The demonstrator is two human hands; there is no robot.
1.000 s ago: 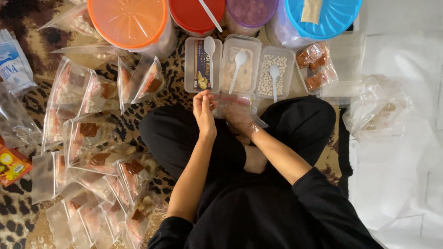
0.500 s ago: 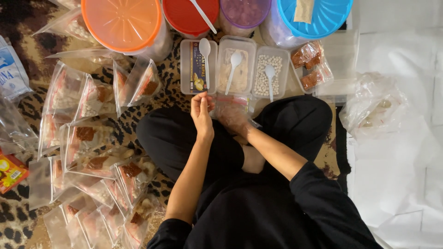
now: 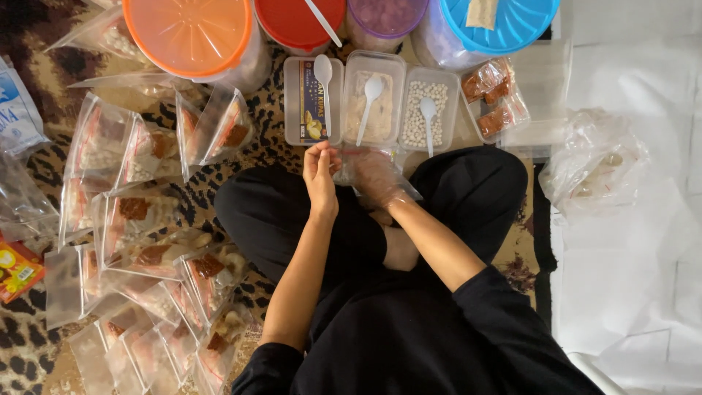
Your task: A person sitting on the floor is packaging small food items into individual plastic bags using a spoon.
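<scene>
While I sit cross-legged on the leopard-print rug (image 3: 278,139), my left hand (image 3: 320,175) pinches the rim of a small clear plastic bag (image 3: 369,172) with its fingertips closed on the edge. My right hand (image 3: 376,183) is inside that bag, wrapped by the film up to the wrist; whether its fingers are curled or spread in there I cannot tell. The bag hangs just above my lap, between my knees, right at the near edge of three clear trays.

The left tray (image 3: 313,102) holds a dark printed packet and a white spoon (image 3: 323,80); the middle tray (image 3: 373,99) holds pale crumbly stuff with a second spoon; the right tray (image 3: 428,110) holds small white balls and a third spoon. Beyond the trays stand four round tubs in a row, their lids orange (image 3: 186,33), red (image 3: 296,22), purple (image 3: 387,14) and blue (image 3: 504,22), cut off by the top of the view.

To my left the rug is crowded with filled bags (image 3: 139,212) lying overlapped in rows, close against my left knee. To my right a flat white sheet (image 3: 629,271) gives open room, with only a crumpled clear bag (image 3: 596,164) on it and a shallow tray of brown packets (image 3: 497,102) just beside the right tray.
</scene>
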